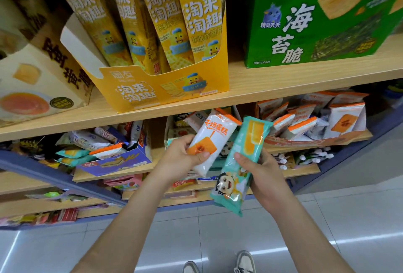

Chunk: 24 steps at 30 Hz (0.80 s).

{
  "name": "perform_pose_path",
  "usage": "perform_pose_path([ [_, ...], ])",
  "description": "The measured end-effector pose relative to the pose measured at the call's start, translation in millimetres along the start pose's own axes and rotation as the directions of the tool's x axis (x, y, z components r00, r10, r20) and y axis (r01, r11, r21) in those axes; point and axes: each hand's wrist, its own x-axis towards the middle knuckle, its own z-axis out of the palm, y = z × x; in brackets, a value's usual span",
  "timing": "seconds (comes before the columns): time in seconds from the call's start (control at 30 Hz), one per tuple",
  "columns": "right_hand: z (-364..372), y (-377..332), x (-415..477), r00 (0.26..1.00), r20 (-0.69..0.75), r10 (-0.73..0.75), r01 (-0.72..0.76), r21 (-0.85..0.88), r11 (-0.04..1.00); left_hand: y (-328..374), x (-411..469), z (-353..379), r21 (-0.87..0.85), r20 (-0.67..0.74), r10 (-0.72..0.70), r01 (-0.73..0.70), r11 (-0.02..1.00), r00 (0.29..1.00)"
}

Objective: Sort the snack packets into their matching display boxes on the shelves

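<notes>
My left hand (pixel 182 156) grips a white and orange cake packet (pixel 212 139), thumb across its lower front. My right hand (pixel 259 170) holds a long teal packet (pixel 239 163) with a cartoon face, thumb pressed on its middle. Both packets are held in front of the second shelf. Behind them to the right, an orange display box (pixel 314 139) holds several matching white and orange packets. To the left, a blue display box (pixel 117 161) contains teal packets (pixel 72 154) and one white and orange packet (pixel 106 150) mixed in.
The wooden top shelf (pixel 261 85) carries a yellow display box (pixel 165 89) of tall yellow packets, a green seaweed box (pixel 316 26) and a cream box (pixel 39 85) at left. Lower shelves hold mixed snacks. Grey tiled floor (pixel 218 233) and my shoes (pixel 244 261) are below.
</notes>
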Motion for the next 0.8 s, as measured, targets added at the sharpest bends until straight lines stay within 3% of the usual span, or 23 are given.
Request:
perform_pose_path([
  [0.1,-17,-6,2,0.997,-0.072,0.005,-0.010,-0.070,0.997,-12,12,-17,0.407,-0.063,0.116,-0.081,0.910,0.991],
  [0.2,-26,-10,4,0.996,-0.093,0.006,-0.015,-0.097,0.995,-24,24,-23,0.628,-0.049,0.173,-0.105,0.771,0.984],
  [0.4,-28,0,-1,0.997,-0.042,0.065,-0.065,-0.013,0.998,-33,25,-22,0.631,0.043,0.094,-0.100,0.770,0.995],
  [0.63,-20,7,-2,0.994,-0.111,-0.014,0.029,0.140,0.990,-36,11,-10,0.836,0.131,0.051,-0.138,0.531,0.990],
  [0.8,-12,14,-6,0.980,-0.197,-0.030,0.071,0.204,0.976,-20,21,-12,0.815,0.158,0.315,-0.303,0.493,0.936],
])
